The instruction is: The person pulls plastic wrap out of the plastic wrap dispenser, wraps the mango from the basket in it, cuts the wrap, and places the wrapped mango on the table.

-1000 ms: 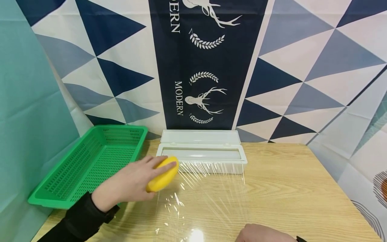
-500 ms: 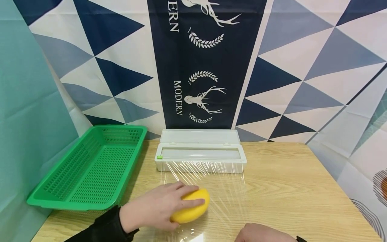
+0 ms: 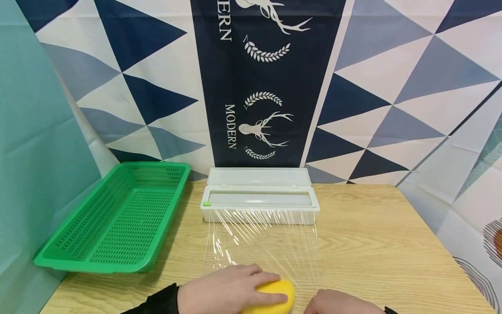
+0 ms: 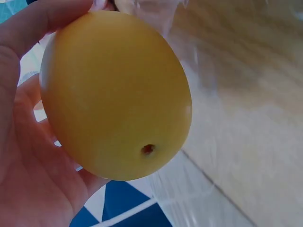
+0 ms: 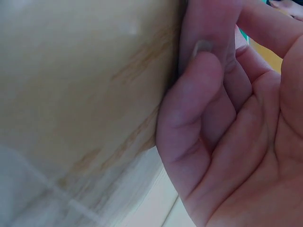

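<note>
Fingers, left hand [image 3: 225, 291]: curled round a smooth yellow oval fruit [image 3: 274, 301], bottom centre of head frame.
Fingers, right hand [image 3: 341, 302]: curled, bottom edge, just right of fruit; whether pinching anything, cannot tell.
Clear plastic film [image 3: 270, 246]: wrinkled, centre; left hand and fruit block part of it.
White plastic box [image 3: 259, 207]: mid-frame, lid raised, film over its front.
Green perforated plastic basket [image 3: 90, 266]: left.
Geometric-patterned cloth backdrop [image 3: 337, 144]: upper frame; "MODERN" readable, printed sideways.

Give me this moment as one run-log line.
left hand: holds yellow fruit over clear film; right hand: curled, hold on film unclear; film: drawn from white dispenser; dispenser lid: open; green basket: at left
</note>
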